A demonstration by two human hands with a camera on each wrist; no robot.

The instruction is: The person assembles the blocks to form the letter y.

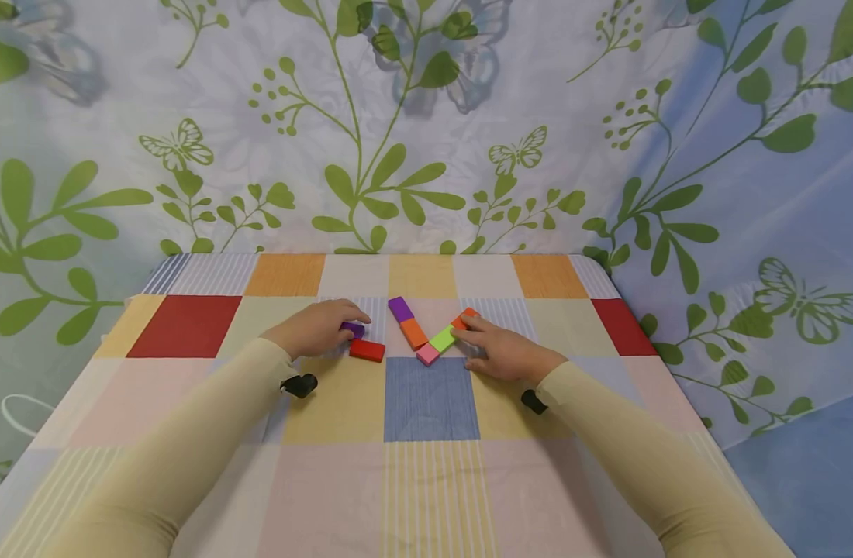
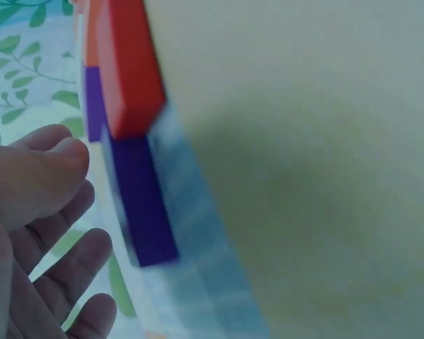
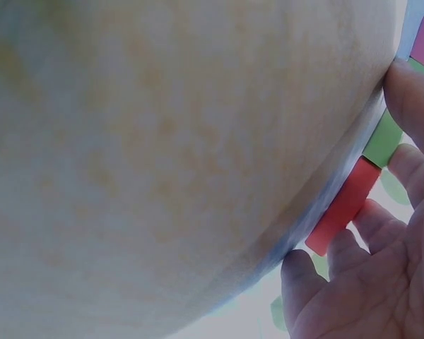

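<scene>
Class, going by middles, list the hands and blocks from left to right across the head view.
Left hand, dark purple rectangular block, red rectangular block, second purple rectangular block, orange rectangular block, pink rectangular block, green rectangular block, second orange rectangular block, right hand

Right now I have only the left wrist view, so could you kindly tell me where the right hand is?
Observer: The head view shows the right hand at an orange block, with its fingers partly covering it.
Operator: Thank you; which block lies end to end with that one, please?
Observer: A green block does, on the side toward the person.
Operator: And could you tell me what is at the green block's other end?
Observer: A pink block, which finishes that row.
</scene>
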